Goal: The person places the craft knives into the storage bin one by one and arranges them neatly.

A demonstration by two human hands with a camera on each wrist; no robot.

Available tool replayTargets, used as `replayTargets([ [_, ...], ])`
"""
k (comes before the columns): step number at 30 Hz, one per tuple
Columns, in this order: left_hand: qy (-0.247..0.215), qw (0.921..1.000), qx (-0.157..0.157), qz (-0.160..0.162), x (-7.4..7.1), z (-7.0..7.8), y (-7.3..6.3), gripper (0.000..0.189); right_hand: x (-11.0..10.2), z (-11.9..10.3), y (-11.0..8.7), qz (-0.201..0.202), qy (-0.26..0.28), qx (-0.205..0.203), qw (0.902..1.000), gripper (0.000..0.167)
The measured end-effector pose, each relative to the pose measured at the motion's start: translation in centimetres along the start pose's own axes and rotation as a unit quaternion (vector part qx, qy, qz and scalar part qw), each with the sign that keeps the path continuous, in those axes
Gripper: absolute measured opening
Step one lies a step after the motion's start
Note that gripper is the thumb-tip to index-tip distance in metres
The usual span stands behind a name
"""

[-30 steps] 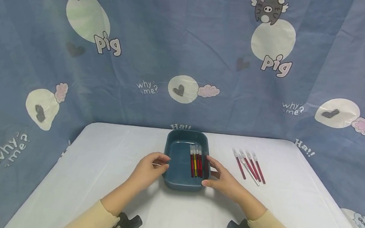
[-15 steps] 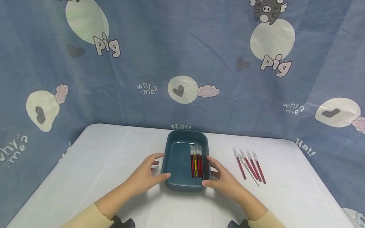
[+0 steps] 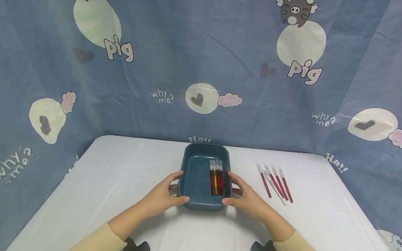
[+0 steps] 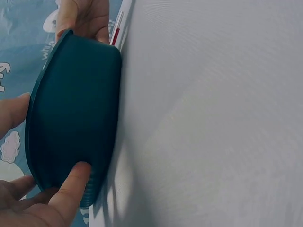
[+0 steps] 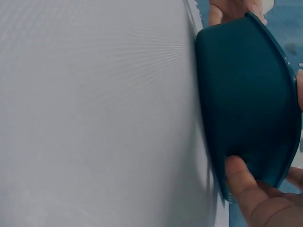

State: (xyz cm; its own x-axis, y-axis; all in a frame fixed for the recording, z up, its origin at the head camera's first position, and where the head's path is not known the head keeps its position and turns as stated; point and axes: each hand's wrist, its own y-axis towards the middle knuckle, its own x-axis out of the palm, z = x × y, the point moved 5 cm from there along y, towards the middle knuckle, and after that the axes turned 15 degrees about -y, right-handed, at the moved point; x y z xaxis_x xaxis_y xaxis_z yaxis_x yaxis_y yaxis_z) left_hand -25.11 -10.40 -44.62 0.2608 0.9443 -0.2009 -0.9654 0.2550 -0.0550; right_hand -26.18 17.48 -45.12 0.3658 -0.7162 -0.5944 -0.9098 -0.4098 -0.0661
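A dark teal rectangular plastic tray (image 3: 195, 201) rests on the table. My left hand (image 3: 162, 196) grips its left side, thumb at the near corner of the rim and fingers along the outer wall. On the opposite side my right hand (image 3: 246, 200) holds it the same way. In each wrist view a fingertip presses low on the tray's outer wall. Several slim pen-like sticks (image 3: 216, 181), red ones and a yellow one with clear tops, lie side by side in the tray's right half.
Right of the tray, several more pen-like sticks (image 3: 281, 183), red and one silver, lie slanted on the white-covered table (image 3: 128, 163). A blue cloth (image 3: 206, 56) with pig prints hangs behind the table's far edge.
My left hand's thumb has moved from beside its fingers toward the near corner of the tray, and its fingers have settled along the left wall. Right hand and tray stay put.
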Motion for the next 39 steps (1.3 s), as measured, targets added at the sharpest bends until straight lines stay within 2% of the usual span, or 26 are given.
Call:
replayTargets([
  [8, 0.015, 0.9999, -0.005, 0.0, -0.1, -0.1, -0.1, 0.089, -0.9, -0.8, -0.7, -0.03, -0.031, -0.021, 0.9989, 0.092],
  [16, 0.012, 0.9999, 0.0, 0.001, -0.2, -0.1, -0.1, 0.09, -2.8, -1.1, -1.7, -0.052, -0.101, 0.003, 0.9936, 0.084],
  [22, 0.007, 1.0, -0.002, 0.0, -0.2, -0.3, -0.1, 0.09, -4.1, -1.9, -2.4, -0.059, -0.129, -0.014, 0.9899, 0.077],
  [30, -0.001, 1.0, -0.008, 0.005, -0.2, -0.4, 0.0, 0.091, -6.2, -1.7, -3.1, -0.028, -0.157, -0.04, 0.9863, 0.063],
  [35, 0.01, 0.9999, -0.004, 0.002, -0.2, -0.4, 0.2, 0.091, -8.4, -0.9, -3.5, -0.002, -0.177, -0.021, 0.984, 0.06],
  [39, 0.018, 0.9998, -0.001, 0.001, -0.2, -0.4, 0.3, 0.091, -10.4, 0.0, -3.7, 0.032, -0.194, -0.022, 0.9802, 0.051],
])
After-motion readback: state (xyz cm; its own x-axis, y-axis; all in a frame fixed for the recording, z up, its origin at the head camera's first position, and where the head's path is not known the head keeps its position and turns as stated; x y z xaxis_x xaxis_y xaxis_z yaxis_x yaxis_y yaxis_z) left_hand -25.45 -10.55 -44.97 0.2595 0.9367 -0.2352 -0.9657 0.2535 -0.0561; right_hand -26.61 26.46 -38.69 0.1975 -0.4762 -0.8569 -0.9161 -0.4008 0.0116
